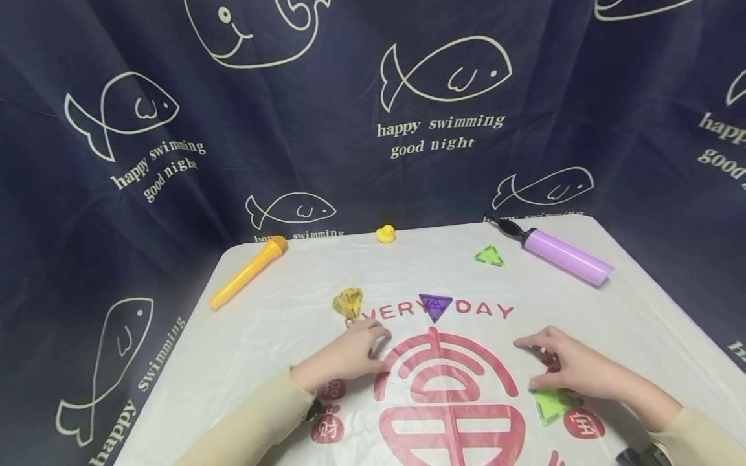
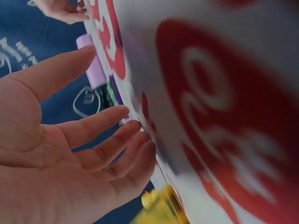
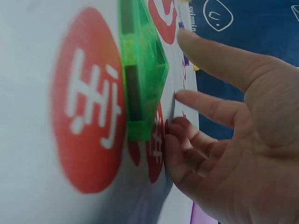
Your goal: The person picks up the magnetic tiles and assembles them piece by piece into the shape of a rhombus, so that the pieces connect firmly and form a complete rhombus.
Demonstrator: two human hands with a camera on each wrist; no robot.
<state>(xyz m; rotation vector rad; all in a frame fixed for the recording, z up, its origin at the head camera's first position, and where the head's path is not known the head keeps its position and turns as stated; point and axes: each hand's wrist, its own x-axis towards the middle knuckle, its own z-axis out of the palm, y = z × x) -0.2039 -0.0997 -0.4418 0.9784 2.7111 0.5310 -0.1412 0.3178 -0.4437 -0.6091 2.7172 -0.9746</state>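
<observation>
My left hand (image 1: 352, 351) rests low over the printed cloth with its fingers relaxed and nothing in its grasp. Just beyond its fingers sits a yellow translucent piece (image 1: 348, 303), also at the bottom of the left wrist view as a yellow block (image 2: 163, 207). A purple triangular tile (image 1: 436, 306) lies ahead, between the two hands. On the right, my right hand (image 1: 574, 366) is empty, thumb and fingers spread apart. Beside its thumb lies a green triangular tile (image 1: 550, 405), partly covered by the hand; in the right wrist view this green tile (image 3: 142, 70) shows left of the fingers.
A second green triangle (image 1: 489, 255) lies farther back. Along the far side are an orange toy microphone (image 1: 249, 272), a yellow rubber duck (image 1: 385, 233) and a purple hand pump (image 1: 566, 257). A dark blue curtain (image 1: 350, 149) hangs behind the white table (image 1: 233, 362).
</observation>
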